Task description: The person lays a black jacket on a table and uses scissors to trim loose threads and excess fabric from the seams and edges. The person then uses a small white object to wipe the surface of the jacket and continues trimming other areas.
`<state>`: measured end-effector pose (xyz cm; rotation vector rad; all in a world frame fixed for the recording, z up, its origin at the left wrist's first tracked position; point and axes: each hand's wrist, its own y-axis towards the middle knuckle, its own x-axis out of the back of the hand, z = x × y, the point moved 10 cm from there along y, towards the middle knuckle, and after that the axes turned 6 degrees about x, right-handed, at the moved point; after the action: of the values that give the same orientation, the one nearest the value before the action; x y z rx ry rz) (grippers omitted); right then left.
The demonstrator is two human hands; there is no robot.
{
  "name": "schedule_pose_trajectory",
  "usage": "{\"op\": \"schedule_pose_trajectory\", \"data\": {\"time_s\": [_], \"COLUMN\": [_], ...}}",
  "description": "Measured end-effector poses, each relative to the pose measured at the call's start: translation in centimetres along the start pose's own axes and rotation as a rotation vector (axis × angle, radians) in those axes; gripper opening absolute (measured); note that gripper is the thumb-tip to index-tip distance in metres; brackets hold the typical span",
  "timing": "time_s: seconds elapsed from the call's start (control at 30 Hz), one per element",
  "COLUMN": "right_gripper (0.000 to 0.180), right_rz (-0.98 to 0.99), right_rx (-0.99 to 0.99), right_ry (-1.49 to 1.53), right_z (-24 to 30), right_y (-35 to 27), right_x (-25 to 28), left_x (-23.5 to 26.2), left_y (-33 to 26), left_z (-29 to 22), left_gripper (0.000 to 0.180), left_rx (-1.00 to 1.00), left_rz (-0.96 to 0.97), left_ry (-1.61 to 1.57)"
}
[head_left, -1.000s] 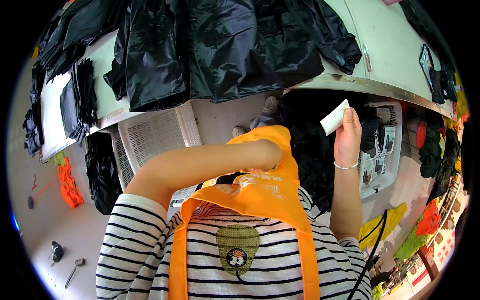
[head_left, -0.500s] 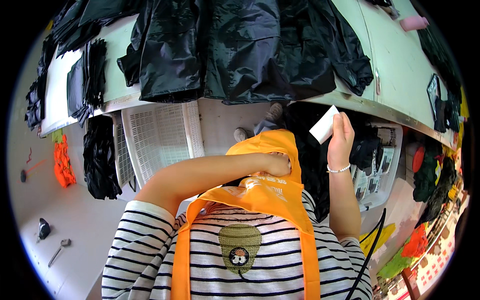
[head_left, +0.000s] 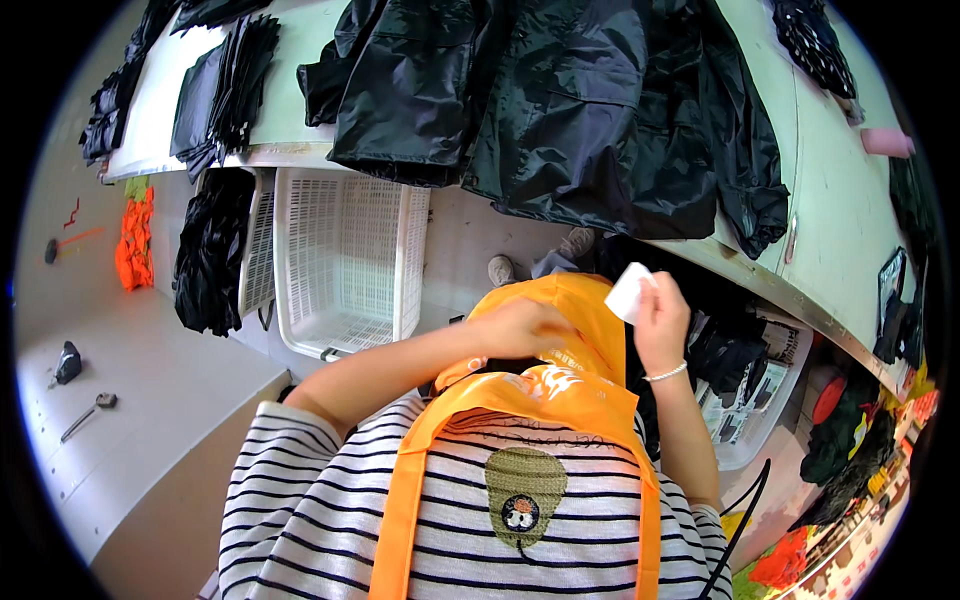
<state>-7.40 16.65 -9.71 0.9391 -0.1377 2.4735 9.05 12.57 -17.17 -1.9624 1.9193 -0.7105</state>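
White basket (head_left: pixel 345 260) stood empty at left, under table (head_left: pixel 850 230) edge. Left hand (head_left: pixel 525 328) lay on orange cloth (head_left: pixel 570 345) at chest, fingers curled into fabric, holding it bunched. Right hand (head_left: pixel 662 325) was raised just right of cloth, fingers pinched on small white card (head_left: pixel 629 293). Black jackets (head_left: pixel 560 110) hung over table edge, far side. Risks, as judged: light pinch could let card slip to floor among dark clothes below; loose cloth could slide off if left grip eased.
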Motion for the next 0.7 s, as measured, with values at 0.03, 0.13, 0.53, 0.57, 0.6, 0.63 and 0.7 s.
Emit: {"op": "schedule_pose_trajectory", "data": {"time_s": [0.03, 0.13, 0.53, 0.57, 0.6, 0.63, 0.7], "right_gripper": [0.014, 0.012, 0.018, 0.016, 0.015, 0.014, 0.014], "right_rz": [0.071, 0.257, 0.992, 0.974, 0.957, 0.976, 1.020], "right_rx": [0.060, 0.365, 0.605, 0.616, 0.625, 0.593, 0.509], "right_ry": [-0.002, 0.004, -0.431, -0.490, -0.547, -0.580, -0.598], "right_z": [1.3, 6.8, 8.4, 7.5, 7.2, 6.6, 5.6], "right_y": [0.4, 0.8, -4.0, -3.9, -3.8, -3.8, -4.1], "right_x": [-1.6, -8.1, -21.3, -22.4, -23.2, -23.9, -24.8], "left_x": [2.6, 1.9, 6.6, 7.1, 7.2, 7.3, 7.2], "left_y": [-0.9, -3.0, -5.1, -5.2, -5.0, -4.6, -4.2], "left_z": [2.7, 12.0, 11.8, 10.7, 10.8, 11.1, 11.4], "left_gripper": [0.033, 0.034, 0.015, 0.013, 0.013, 0.013, 0.013], "left_rx": [-0.052, 0.296, 0.301, 0.245, 0.256, 0.266, 0.282], "left_rz": [-0.267, -0.193, -0.653, -0.719, -0.735, -0.749, -0.764], "left_ry": [0.140, -0.133, -0.316, -0.212, -0.171, -0.130, -0.099]}}
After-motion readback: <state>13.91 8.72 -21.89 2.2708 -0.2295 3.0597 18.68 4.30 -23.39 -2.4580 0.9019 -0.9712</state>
